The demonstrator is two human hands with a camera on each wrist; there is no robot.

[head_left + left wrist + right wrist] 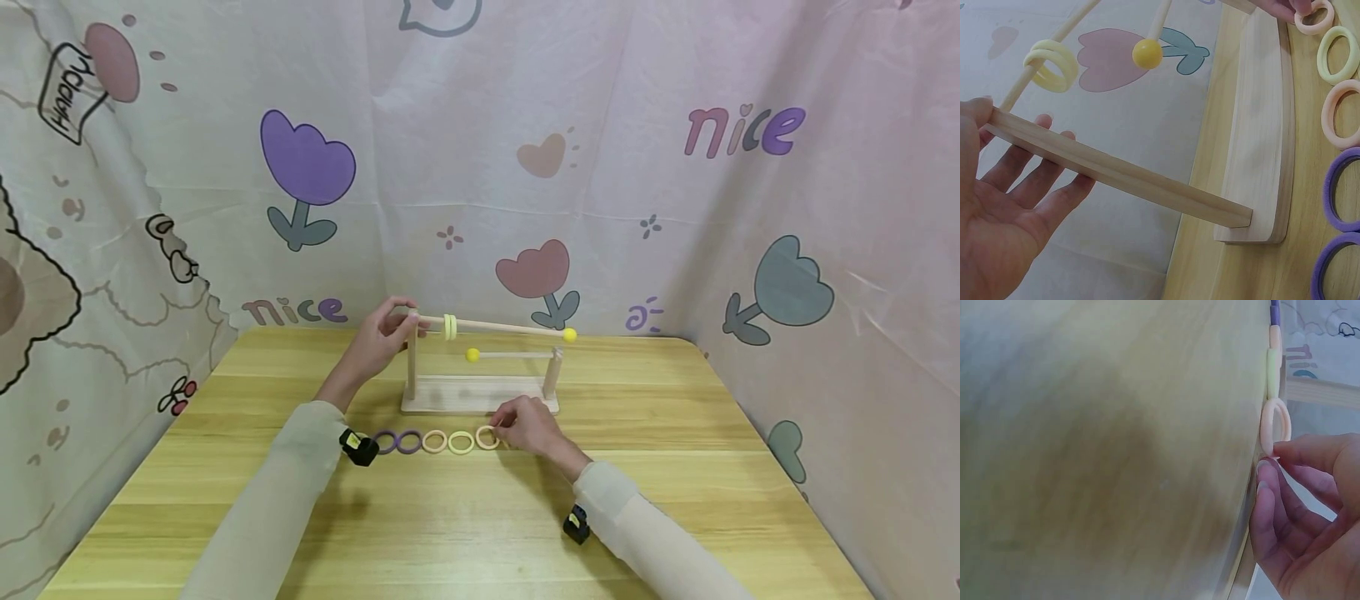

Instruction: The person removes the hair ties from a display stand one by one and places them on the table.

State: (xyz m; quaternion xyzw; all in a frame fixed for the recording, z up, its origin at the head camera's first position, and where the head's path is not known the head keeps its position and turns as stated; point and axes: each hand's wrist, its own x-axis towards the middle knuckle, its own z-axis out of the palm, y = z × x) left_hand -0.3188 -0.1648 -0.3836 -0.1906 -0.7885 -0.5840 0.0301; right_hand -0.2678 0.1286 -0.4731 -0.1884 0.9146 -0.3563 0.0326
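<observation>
My left hand (381,337) holds the top of the left post (1116,164) of a wooden stand (480,396), thumb at the upper end and fingers behind. From this post a long rod with a yellow ball tip (570,335) runs to the right. Two pale yellow hair ties (450,327) hang on the rod near my left hand. My right hand (531,427) pinches the edge of a peach hair tie (1267,428) between thumb and fingertips, in front of the stand's base. This tie is tilted up in the right wrist view.
Left of the pinched tie lie a yellow hair tie (461,442), a peach one (435,431) and two purple ones (409,432) in a row. A shorter rod with a yellow ball (472,355) extends left from the right post (552,375). A printed curtain (630,275) hangs behind the table (465,533).
</observation>
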